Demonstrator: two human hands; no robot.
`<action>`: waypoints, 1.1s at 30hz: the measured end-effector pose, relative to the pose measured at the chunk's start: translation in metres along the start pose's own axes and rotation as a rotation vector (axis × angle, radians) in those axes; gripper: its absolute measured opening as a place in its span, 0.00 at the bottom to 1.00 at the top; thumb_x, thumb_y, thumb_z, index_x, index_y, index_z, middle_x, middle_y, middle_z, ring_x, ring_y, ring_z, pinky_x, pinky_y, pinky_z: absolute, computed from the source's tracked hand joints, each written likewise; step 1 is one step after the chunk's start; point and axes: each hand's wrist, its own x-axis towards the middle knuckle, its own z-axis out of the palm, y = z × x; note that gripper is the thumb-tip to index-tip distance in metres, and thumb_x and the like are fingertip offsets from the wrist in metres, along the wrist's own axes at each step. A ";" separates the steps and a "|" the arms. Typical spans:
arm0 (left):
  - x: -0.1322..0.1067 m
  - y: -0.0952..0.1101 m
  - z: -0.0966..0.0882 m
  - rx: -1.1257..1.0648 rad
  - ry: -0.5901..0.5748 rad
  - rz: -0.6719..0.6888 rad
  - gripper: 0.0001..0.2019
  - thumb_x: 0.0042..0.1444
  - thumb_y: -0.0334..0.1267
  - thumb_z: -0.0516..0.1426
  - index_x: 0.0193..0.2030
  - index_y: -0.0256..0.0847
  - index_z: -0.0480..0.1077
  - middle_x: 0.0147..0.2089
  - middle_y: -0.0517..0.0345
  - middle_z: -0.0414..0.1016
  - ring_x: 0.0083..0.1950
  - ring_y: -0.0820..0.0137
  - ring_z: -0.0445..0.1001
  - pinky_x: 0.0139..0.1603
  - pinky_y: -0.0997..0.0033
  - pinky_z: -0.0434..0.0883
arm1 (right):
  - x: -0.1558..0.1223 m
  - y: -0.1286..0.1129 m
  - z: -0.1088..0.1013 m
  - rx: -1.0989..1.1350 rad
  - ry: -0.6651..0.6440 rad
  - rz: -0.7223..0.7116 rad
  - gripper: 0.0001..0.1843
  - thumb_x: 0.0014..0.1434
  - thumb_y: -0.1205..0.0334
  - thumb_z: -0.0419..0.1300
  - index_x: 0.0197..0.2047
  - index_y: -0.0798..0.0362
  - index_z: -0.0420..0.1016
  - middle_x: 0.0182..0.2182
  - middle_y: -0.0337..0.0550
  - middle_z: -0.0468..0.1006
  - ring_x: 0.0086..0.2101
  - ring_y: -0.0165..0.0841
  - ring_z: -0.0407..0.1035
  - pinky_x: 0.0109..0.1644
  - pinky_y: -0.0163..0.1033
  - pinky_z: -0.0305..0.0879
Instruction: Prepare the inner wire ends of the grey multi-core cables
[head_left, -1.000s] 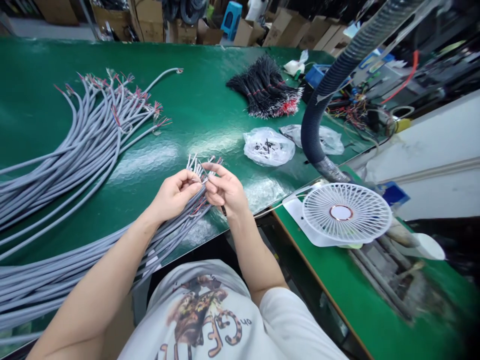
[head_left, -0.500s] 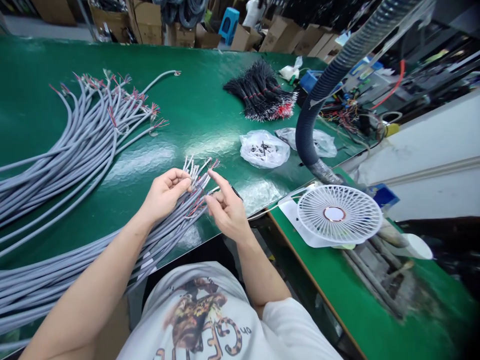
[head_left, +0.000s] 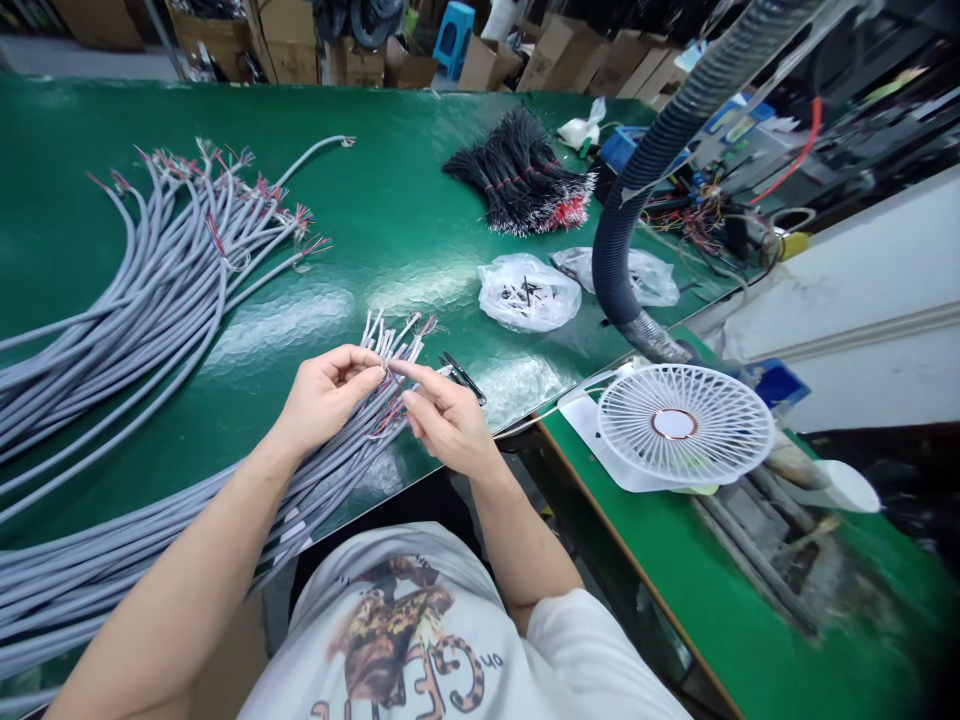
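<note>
My left hand [head_left: 330, 398] is closed, thumb and forefinger pinched on the stripped end of a grey cable. My right hand [head_left: 448, 418] is beside it, its forefinger stretched out to the left fingertips and its thumb apart below. Under both hands runs a bundle of grey cables [head_left: 315, 475], with white, red and other thin wires [head_left: 397, 335] fanning out at the ends. Just beyond my right hand is a small dark pointed tool [head_left: 463, 378], partly hidden by the fingers; its kind is unclear.
More grey cables [head_left: 150, 310] lie at the left of the green table [head_left: 397, 190]. Bundled black wires [head_left: 521, 175] and a clear bag of small parts [head_left: 529, 293] are farther back. A black flexible hose [head_left: 619, 230] hangs at the right, above a white fan [head_left: 686, 425].
My right hand has shifted left, bringing its forefinger to the left fingertips. More of the dark tool behind it now shows. My left hand stays nearly in place, still pinching.
</note>
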 end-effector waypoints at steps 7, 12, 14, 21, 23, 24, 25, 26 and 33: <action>0.000 -0.005 0.000 0.125 0.044 0.090 0.09 0.51 0.41 0.62 0.34 0.37 0.75 0.29 0.60 0.72 0.29 0.74 0.67 0.33 0.74 0.65 | 0.000 0.002 0.000 -0.028 -0.003 -0.005 0.22 0.63 0.62 0.52 0.59 0.58 0.68 0.19 0.32 0.64 0.19 0.23 0.58 0.26 0.30 0.61; -0.001 -0.003 0.001 0.198 0.078 0.144 0.08 0.52 0.40 0.61 0.33 0.38 0.75 0.29 0.60 0.72 0.29 0.75 0.66 0.32 0.74 0.64 | 0.001 0.003 -0.002 -0.136 0.000 -0.051 0.22 0.63 0.61 0.51 0.59 0.57 0.68 0.19 0.33 0.65 0.20 0.24 0.58 0.28 0.32 0.63; -0.002 -0.002 0.002 0.217 0.082 0.147 0.08 0.52 0.41 0.61 0.34 0.38 0.75 0.29 0.60 0.71 0.28 0.75 0.66 0.32 0.74 0.63 | 0.001 0.003 -0.002 -0.175 0.002 -0.060 0.22 0.64 0.61 0.50 0.59 0.56 0.68 0.19 0.34 0.66 0.21 0.25 0.60 0.31 0.33 0.64; -0.003 -0.002 0.001 0.210 0.095 0.130 0.09 0.51 0.42 0.61 0.34 0.38 0.75 0.29 0.60 0.72 0.28 0.75 0.66 0.31 0.74 0.63 | 0.002 0.005 0.001 -0.149 0.033 -0.063 0.21 0.63 0.60 0.51 0.58 0.53 0.71 0.24 0.39 0.71 0.26 0.29 0.65 0.32 0.35 0.65; -0.003 -0.002 0.002 0.201 0.102 0.131 0.08 0.51 0.41 0.61 0.33 0.38 0.75 0.28 0.60 0.72 0.27 0.75 0.65 0.30 0.75 0.63 | 0.004 0.005 0.003 -0.098 0.056 -0.063 0.20 0.63 0.61 0.52 0.56 0.54 0.72 0.24 0.39 0.70 0.24 0.27 0.63 0.31 0.35 0.64; -0.003 -0.001 0.002 0.200 0.106 0.133 0.08 0.51 0.40 0.61 0.32 0.38 0.75 0.27 0.61 0.72 0.26 0.76 0.64 0.30 0.75 0.62 | 0.006 0.006 0.005 -0.067 0.068 -0.061 0.20 0.62 0.61 0.52 0.55 0.54 0.72 0.24 0.38 0.70 0.23 0.26 0.62 0.30 0.34 0.64; -0.003 0.000 0.003 0.202 0.108 0.135 0.07 0.51 0.40 0.61 0.31 0.38 0.75 0.27 0.61 0.71 0.26 0.76 0.64 0.29 0.75 0.62 | 0.008 0.006 0.007 -0.034 0.078 -0.058 0.20 0.62 0.61 0.52 0.55 0.55 0.73 0.24 0.38 0.69 0.21 0.25 0.60 0.29 0.34 0.63; -0.003 0.001 0.004 0.206 0.108 0.136 0.07 0.50 0.40 0.61 0.31 0.38 0.75 0.26 0.61 0.71 0.26 0.76 0.64 0.29 0.75 0.62 | 0.010 0.007 0.010 -0.002 0.089 -0.055 0.19 0.62 0.61 0.53 0.54 0.55 0.73 0.23 0.37 0.69 0.21 0.24 0.59 0.27 0.33 0.62; -0.002 0.004 0.004 0.178 0.130 0.086 0.08 0.49 0.40 0.61 0.31 0.37 0.75 0.26 0.60 0.73 0.26 0.75 0.65 0.30 0.76 0.64 | 0.024 0.004 0.008 0.151 0.208 0.026 0.22 0.62 0.57 0.54 0.57 0.52 0.69 0.17 0.30 0.59 0.15 0.23 0.51 0.18 0.31 0.51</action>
